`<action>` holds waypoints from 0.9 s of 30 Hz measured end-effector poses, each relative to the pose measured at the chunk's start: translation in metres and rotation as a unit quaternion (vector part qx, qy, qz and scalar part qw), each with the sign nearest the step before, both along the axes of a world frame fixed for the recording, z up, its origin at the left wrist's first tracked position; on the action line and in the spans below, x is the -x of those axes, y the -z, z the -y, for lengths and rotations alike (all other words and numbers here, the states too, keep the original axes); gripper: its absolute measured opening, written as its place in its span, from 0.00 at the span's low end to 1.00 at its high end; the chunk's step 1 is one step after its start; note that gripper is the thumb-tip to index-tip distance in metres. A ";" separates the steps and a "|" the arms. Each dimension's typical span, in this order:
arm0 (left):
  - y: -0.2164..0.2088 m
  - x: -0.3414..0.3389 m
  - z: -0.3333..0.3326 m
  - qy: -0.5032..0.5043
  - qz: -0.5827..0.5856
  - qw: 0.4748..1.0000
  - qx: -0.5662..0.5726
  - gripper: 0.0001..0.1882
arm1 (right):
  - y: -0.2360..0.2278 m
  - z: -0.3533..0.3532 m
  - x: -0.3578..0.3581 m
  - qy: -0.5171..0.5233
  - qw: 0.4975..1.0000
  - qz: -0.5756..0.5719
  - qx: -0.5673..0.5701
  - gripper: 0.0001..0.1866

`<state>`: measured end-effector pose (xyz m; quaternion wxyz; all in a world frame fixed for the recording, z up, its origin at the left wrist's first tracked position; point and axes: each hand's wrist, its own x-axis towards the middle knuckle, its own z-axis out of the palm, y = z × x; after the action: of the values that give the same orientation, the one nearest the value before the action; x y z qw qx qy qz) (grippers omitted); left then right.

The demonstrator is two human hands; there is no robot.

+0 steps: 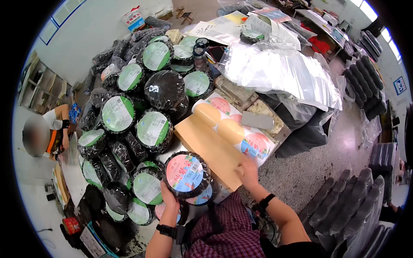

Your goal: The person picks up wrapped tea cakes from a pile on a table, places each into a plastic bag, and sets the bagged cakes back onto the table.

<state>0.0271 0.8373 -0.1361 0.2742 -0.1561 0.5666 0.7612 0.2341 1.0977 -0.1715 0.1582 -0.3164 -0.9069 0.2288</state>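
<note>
My left hand (169, 198) is wrapped round the lower left side of a round black plastic-wrapped package (208, 179). On that package's upward face is a round pink and blue label (184, 171). Over the right end of a tan backing paper strip (211, 148) is my right hand (248, 170), its fingers curled and smeared by motion. Whether it grips the paper, I cannot make out. Just beyond its fingertips lies a sheet of round pink and blue labels (257, 146), some spots on it bare and tan. A grey flat block (257, 120) rests on the sheet.
Several round packages with green and white labels (117, 113) are heaped at left. Clear plastic sheeting (275, 69) covers the far right of the table. Long grey wrapped bundles (344, 198) stand on the floor at right. Another person's arm (64, 124) shows at far left.
</note>
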 end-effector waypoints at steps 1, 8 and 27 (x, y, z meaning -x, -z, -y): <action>0.006 0.009 -0.009 -0.006 -0.008 1.000 0.002 0.25 | 0.008 -0.017 -0.004 0.003 0.999 0.007 -0.051 0.11; 0.003 0.047 -0.047 0.069 -0.166 0.968 0.178 0.23 | 0.046 -0.057 -0.016 0.029 0.998 -0.002 -0.061 0.21; -0.063 0.017 0.130 0.165 -0.402 0.819 0.375 0.37 | 0.034 -0.046 -0.028 0.068 0.994 -0.027 0.078 0.13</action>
<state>0.0097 0.7072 -0.0732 0.0637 0.1686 0.8856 0.4281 0.2618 1.1432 -0.2055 0.1730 -0.3821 -0.8582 0.2958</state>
